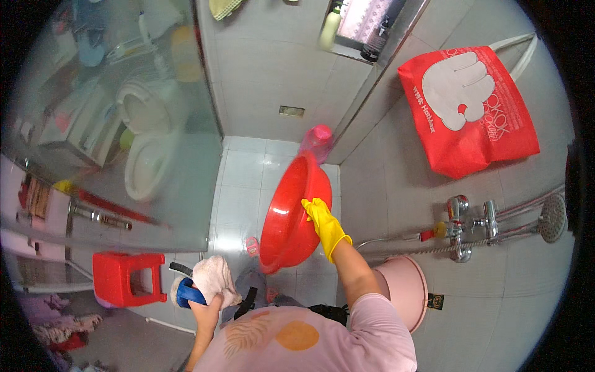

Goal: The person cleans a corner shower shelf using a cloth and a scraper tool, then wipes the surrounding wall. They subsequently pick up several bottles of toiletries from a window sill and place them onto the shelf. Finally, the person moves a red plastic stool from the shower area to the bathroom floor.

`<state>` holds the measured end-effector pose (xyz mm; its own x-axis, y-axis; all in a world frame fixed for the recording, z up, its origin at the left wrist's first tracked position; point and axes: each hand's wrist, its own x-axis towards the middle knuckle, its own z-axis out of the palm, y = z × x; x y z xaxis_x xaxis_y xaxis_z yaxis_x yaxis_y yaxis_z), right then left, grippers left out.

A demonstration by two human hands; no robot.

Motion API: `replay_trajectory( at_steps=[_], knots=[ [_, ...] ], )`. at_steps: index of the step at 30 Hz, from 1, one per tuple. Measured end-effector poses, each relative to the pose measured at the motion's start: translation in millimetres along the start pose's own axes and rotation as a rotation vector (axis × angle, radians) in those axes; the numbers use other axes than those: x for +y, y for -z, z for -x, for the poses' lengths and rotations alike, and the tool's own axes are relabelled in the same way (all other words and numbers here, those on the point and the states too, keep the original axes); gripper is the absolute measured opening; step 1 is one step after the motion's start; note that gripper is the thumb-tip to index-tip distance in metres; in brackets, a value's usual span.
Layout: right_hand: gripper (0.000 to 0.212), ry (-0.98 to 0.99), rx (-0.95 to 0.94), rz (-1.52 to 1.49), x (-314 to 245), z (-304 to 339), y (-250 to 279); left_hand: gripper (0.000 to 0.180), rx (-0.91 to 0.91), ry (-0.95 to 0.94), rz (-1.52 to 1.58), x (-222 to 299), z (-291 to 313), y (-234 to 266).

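My right hand [322, 223], in a yellow rubber glove, grips the rim of a red plastic basin [282, 217]. The basin is tilted on edge above the tiled floor, its hollow side facing left. Low on the left, my bare left hand [206, 308] is closed around a blue-and-white object [188, 291], perhaps a scrub brush, whose exact kind I cannot make out. A crumpled whitish cloth [214, 277] is bunched against the same hand. My left fingers are partly hidden by these things.
A red stool [129, 279] stands at the left, by a glass partition [186, 186] with a toilet [147, 164] behind it. On the right are a pink bucket [403, 288], a shower mixer [460, 226] and a hanging red bag [471, 142]. A pink translucent container [316, 141] sits beyond the basin.
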<state>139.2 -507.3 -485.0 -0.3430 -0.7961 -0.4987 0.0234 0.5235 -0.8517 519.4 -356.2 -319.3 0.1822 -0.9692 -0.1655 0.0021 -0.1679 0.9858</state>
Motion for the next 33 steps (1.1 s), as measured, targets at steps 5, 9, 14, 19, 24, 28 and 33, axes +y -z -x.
replay_trajectory(
  at_steps=[5,9,14,19,24,28,33],
  knots=[
    [0.014,-0.180,0.289,-0.493,-17,-70,-2,0.057,-0.008,0.073,0.006,-2,-100,-27],
    [0.012,-0.258,0.348,-1.006,-18,-134,12,0.058,-0.022,0.030,-0.063,8,-167,-43],
    [0.011,-0.290,0.347,-1.378,-13,-200,27,0.056,0.051,0.166,-0.103,17,-221,-72],
    [0.023,-0.383,0.422,-1.503,-8,-271,34,0.057,0.138,0.238,-0.022,9,-255,-115],
    [0.020,-0.404,0.544,-1.477,11,-356,36,0.055,0.276,0.224,0.001,8,-289,-171],
    [0.026,-0.361,0.531,-1.369,15,-406,49,0.061,0.349,0.251,-0.014,17,-318,-224],
    [0.036,-0.422,0.637,-1.456,9,-463,78,0.066,0.307,0.286,0.000,30,-351,-273]
  ],
)
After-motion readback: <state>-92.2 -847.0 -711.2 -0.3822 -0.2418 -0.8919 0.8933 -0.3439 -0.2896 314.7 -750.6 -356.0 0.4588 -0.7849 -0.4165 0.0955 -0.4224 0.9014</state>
